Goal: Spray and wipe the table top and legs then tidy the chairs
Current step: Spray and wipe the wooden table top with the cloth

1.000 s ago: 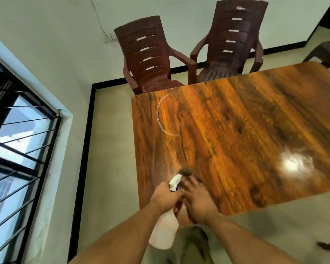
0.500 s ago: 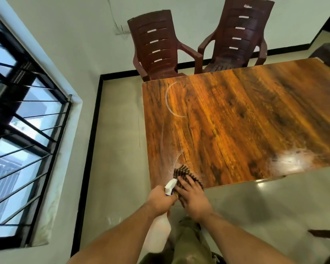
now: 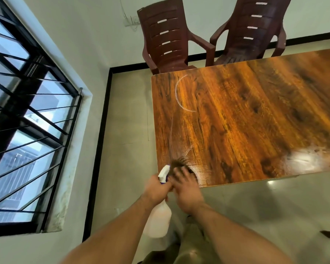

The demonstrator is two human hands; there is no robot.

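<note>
Right hand (image 3: 188, 191) flat-fingered on dark bristly cloth (image 3: 178, 161); glossy wooden table (image 3: 255, 121) stretches upper right; left hand (image 3: 156, 189) clamps white plastic spray bottle (image 3: 158, 221).

Bare forearms (image 3: 111, 231) and olive-green trousers (image 3: 187, 254) show.

Two chairs (image 3: 166, 35) (image 3: 255, 25), one table (image 3: 236, 121), one spray bottle (image 3: 158, 220), one cloth (image 3: 179, 162), one window (image 3: 27, 111)
</note>
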